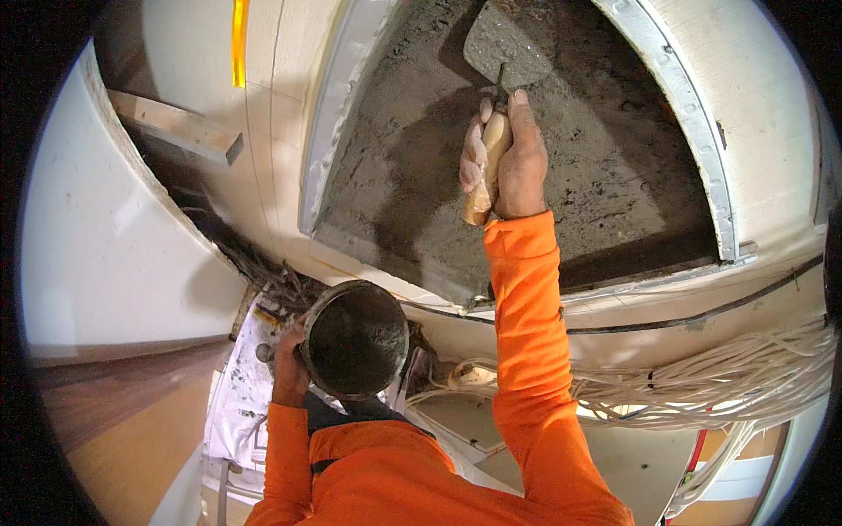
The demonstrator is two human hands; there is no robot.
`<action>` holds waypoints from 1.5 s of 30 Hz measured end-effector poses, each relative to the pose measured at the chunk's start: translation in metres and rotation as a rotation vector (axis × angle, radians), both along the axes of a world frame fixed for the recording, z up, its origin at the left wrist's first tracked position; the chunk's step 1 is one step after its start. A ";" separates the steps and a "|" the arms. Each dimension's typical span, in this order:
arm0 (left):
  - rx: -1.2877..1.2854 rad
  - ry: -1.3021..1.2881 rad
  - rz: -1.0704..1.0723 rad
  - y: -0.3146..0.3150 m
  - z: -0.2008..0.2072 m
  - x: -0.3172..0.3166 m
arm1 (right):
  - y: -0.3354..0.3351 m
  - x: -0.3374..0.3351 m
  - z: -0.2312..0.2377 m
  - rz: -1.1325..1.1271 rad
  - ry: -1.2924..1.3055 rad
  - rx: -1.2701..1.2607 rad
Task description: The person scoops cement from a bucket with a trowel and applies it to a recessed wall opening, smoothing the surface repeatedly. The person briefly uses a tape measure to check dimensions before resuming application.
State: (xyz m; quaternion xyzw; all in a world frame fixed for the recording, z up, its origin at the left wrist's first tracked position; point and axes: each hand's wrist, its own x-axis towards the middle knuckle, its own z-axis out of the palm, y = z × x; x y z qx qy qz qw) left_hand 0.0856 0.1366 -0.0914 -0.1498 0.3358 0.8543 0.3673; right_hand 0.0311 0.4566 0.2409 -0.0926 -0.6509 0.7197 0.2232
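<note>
My right hand point(519, 158) is closed around the wooden handle of a trowel point(509, 48), arm stretched forward. Wet grey mortar coats the trowel's blade, which is over a dark, rough mortar surface point(605, 167) inside a framed recess. Close to my body, my left hand point(289, 355) grips the left side of a round bucket point(358, 340). Grey mortar shows inside the bucket, and its walls are smeared with it. Some of the left hand's fingers are hidden behind the bucket.
A pale metal edge point(706, 149) borders the recess. A bundle of white cables point(702, 373) runs at the lower right, below a black cable point(675, 324). A wooden block point(180, 127) lies at the upper left, beside a curved white panel point(114, 237).
</note>
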 end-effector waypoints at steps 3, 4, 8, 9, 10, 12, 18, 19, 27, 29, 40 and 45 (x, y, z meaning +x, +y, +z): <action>0.002 0.000 0.000 -0.008 -0.006 -0.001 | 0.009 0.020 -0.025 0.007 -0.276 0.250; 0.001 0.003 -0.009 -0.010 -0.002 -0.002 | 0.008 0.035 -0.034 0.000 -0.373 0.369; -0.053 0.149 -0.001 -0.002 0.040 -0.011 | -0.010 0.121 -0.064 -0.023 -0.688 0.702; -0.088 0.212 -0.006 -0.001 0.043 -0.011 | -0.015 0.140 -0.080 0.054 -0.592 0.931; -0.073 0.217 0.010 0.003 0.046 -0.013 | -0.018 0.160 -0.101 0.143 -0.485 1.142; -0.025 0.183 -0.039 0.008 0.053 -0.018 | -0.040 0.183 -0.118 0.313 -0.687 1.325; -0.235 0.627 -0.313 0.031 0.111 -0.028 | -0.063 0.185 -0.171 0.038 -0.991 1.745; -0.217 0.673 -0.300 0.037 0.116 -0.029 | -0.058 0.180 -0.182 0.149 -1.079 1.712; -0.235 0.783 -0.312 0.049 0.124 -0.020 | -0.078 0.199 -0.203 0.571 -1.114 1.413; -0.211 0.855 -0.364 0.047 0.132 -0.020 | -0.080 0.204 -0.204 0.540 -1.042 1.345; 0.082 0.497 -0.308 0.061 0.133 -0.029 | -0.085 0.222 -0.193 0.277 -0.785 1.039; 0.179 0.435 -0.234 0.077 0.113 -0.026 | -0.076 0.247 -0.237 0.265 -0.543 0.956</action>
